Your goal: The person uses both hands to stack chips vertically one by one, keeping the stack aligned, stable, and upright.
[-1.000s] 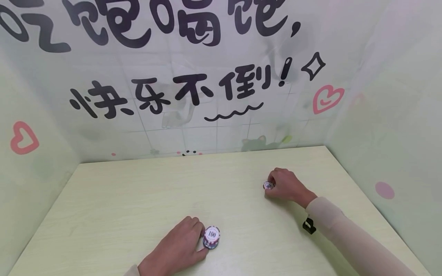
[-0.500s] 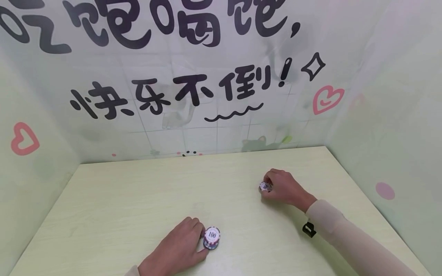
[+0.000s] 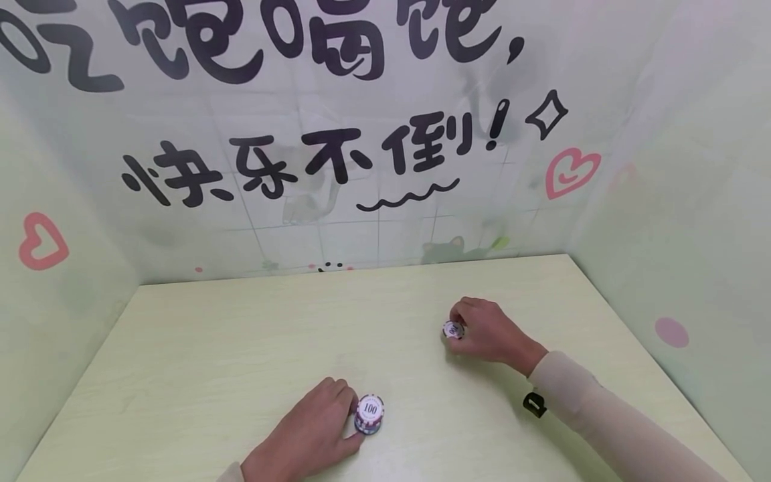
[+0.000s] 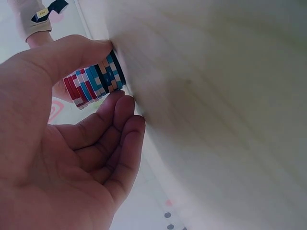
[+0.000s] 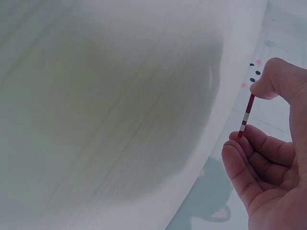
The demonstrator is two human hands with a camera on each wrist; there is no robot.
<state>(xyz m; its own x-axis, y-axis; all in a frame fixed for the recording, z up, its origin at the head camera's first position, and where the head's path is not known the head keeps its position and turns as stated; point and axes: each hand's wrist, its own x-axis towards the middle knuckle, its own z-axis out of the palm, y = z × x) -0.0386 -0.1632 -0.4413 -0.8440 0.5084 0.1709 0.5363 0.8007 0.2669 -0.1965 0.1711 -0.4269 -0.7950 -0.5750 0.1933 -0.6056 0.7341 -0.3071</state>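
Observation:
A stack of poker chips (image 3: pixel 369 415), its top marked 100, stands on the table in front of me. My left hand (image 3: pixel 310 428) holds the stack from its left side, thumb at the near side and fingertips at the far side. In the left wrist view the stack (image 4: pixel 93 80) has red, blue and dark layers with pale edge marks. Farther back and to the right, my right hand (image 3: pixel 489 333) pinches a single poker chip (image 3: pixel 453 330). Seen edge-on in the right wrist view, this chip (image 5: pixel 246 116) is red and white and held off the table between thumb and fingertips.
The pale wooden table (image 3: pixel 241 348) is enclosed by a back wall (image 3: pixel 337 234) with black lettering and by side walls. A black strap piece (image 3: pixel 534 404) hangs below my right sleeve (image 3: pixel 572 388).
My right hand has moved left and slightly nearer with its poker chip, towards the stack. The left hand and the stack stay in place.

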